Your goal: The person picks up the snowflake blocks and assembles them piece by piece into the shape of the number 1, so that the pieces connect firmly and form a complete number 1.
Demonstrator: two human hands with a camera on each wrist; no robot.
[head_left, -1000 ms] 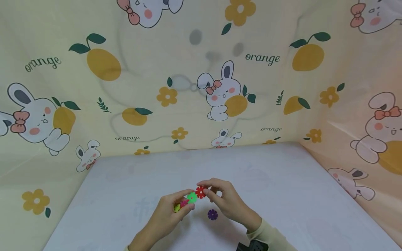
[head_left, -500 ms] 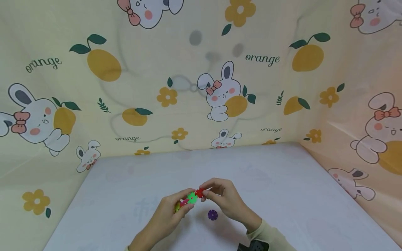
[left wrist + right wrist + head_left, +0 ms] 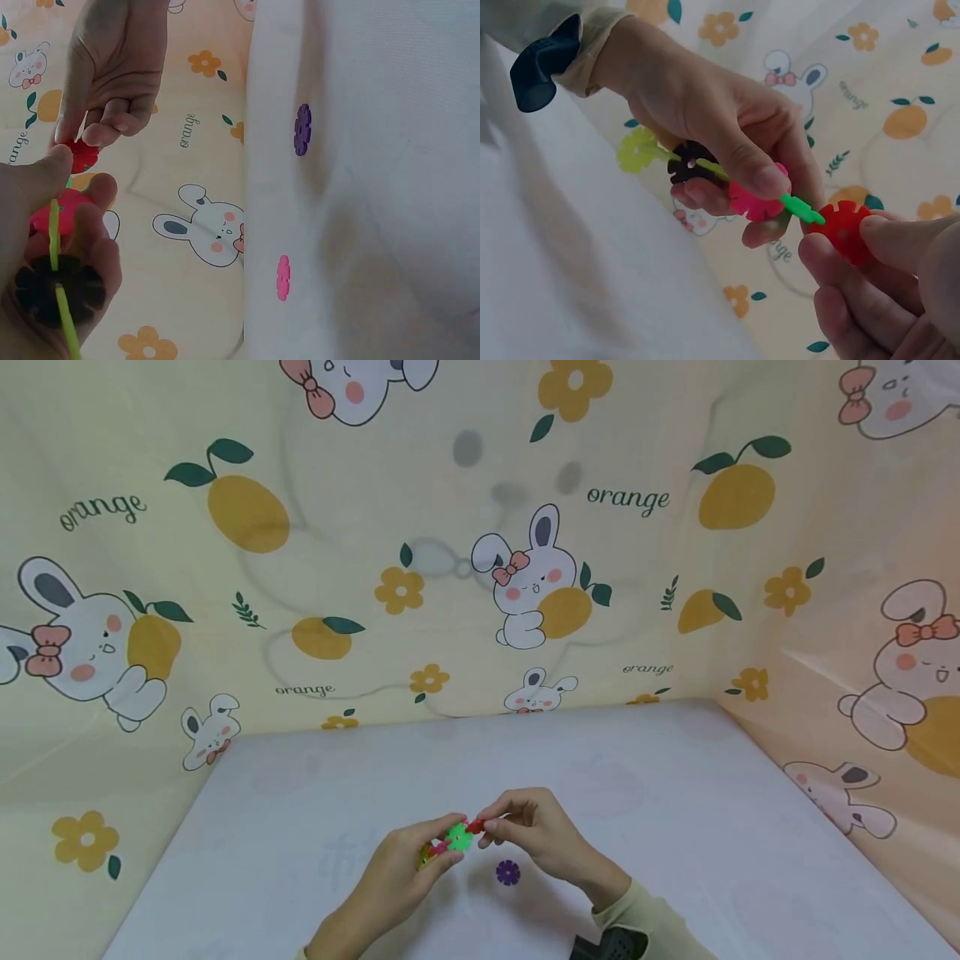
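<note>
Plainly, a white worktop (image 3: 660, 793) is stretching beneath both hands, soft shadows falling across it and pale, blurred marks showing on its surface. Behind it and at both sides, cream printed cloth (image 3: 435, 493) is hanging as walls, turning peachier toward the right and creasing in places; grey shadowy shapes are showing on the back wall. Rabbits with pink bows, oranges, yellow flowers and green leaves are covering the cloth. Between them the lowercase word "orange" (image 3: 628, 499) is repeating in dark script, legible four times in the head view, twice large and twice small.

Above the worktop, the left hand (image 3: 397, 864) is holding a joined row of notched discs, its fingers pinching a pink disc (image 3: 754, 204). Along the row are sitting a lime disc (image 3: 635, 150), a black disc (image 3: 688, 166), another lime piece (image 3: 714, 171), the pink one, then a green disc (image 3: 459, 837). The fingers of the right hand (image 3: 547, 839) are closing narrowly on a red disc (image 3: 844, 234), whose rim is meeting the green one; whether they are interlocking, I cannot tell. A purple disc (image 3: 507, 872) and a second pink disc (image 3: 283, 277) are lying apart on the worktop.
</note>
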